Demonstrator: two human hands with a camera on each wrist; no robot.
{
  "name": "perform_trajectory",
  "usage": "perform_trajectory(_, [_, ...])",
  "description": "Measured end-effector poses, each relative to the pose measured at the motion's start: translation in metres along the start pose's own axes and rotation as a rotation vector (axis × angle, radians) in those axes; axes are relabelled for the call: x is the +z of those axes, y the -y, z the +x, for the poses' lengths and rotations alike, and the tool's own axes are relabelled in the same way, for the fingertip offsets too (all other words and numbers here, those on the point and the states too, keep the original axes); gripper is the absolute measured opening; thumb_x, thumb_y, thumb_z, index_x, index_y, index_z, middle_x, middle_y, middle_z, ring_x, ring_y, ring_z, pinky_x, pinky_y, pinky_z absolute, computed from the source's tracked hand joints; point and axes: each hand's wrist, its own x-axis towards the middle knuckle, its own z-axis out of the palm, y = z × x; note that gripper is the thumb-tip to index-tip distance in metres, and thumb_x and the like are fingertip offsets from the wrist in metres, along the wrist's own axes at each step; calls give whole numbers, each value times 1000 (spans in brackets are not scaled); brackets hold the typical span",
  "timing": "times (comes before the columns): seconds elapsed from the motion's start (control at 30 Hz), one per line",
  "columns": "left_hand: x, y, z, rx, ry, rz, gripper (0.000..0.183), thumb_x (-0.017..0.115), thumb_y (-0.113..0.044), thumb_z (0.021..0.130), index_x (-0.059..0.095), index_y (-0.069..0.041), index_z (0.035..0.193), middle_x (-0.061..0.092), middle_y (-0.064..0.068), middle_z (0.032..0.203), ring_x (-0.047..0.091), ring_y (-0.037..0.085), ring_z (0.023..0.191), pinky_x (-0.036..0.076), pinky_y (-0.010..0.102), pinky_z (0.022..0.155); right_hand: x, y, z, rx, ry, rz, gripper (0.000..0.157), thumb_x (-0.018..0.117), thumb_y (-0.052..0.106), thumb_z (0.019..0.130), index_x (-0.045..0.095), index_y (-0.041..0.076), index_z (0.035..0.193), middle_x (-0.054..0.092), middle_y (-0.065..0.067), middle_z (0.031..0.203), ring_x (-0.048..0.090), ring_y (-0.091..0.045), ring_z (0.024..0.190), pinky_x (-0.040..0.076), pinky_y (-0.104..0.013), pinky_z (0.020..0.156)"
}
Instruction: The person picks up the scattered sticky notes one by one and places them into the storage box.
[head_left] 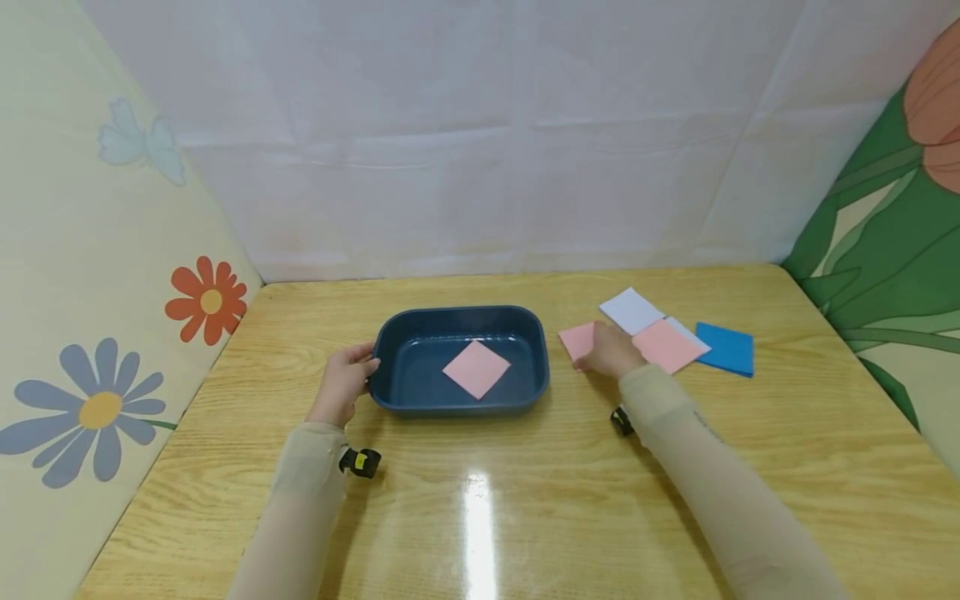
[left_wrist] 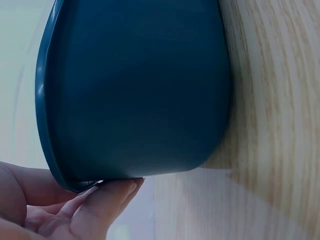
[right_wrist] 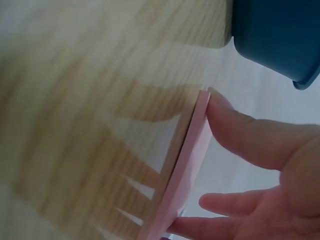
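1 tray (head_left: 412, 371) — 3 pink squares (head_left: 476, 369)

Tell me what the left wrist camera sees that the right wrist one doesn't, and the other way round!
Only the left wrist view shows the left hand, holding the rim of the blue tray. Only the right wrist view shows the right hand, gripping a pink square. Both show the tray's outside and the wooden table.
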Motion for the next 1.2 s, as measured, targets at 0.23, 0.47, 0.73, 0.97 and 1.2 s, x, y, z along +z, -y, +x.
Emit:
perform_trajectory(0.23, [1,-2,-2,-4,2,8,45,38,0,103,31,8,147,37,26,148,41,36,131,40,48,103,-1,3,-2,51,-28,-6,83,81,16,77,34,-10,140,43,-36,133,40,-51,116,38,-62,95])
perform_trajectory(0.47, [1,-3,-2,-7,3,9,45,38,0,103,31,7,148,37,26,148,42,36,131,41,47,103,-3,2,-3,54,-48,6,111,84,18,75,8,-9,151,21,-45,142,23,-59,129,30,-66,102])
perform_trajectory(0.73, [1,-1,0,1,2,18,46,38,0,103,31,7,148,37,25,149,42,35,132,41,47,102,-4,0,-4,67,-101,6,118,86,21,71,5,-9,150,20,-47,139,26,-59,125,33,-66,98])
perform_trajectory(0.97, [0,0,1,4,0,27,45,38,-1,103,31,7,147,37,25,148,42,34,131,42,46,101,-8,-3,-4,92,-128,74,102,80,17,79,10,-16,146,26,-46,137,28,-59,125,30,-64,103])
perform_trajectory(1.2, [0,1,0,0,-3,21,45,38,0,103,31,8,147,37,25,148,42,35,131,42,47,102,-13,-8,-3,68,-165,140,66,74,10,83,36,-23,125,43,-43,121,42,-55,115,36,-58,101])
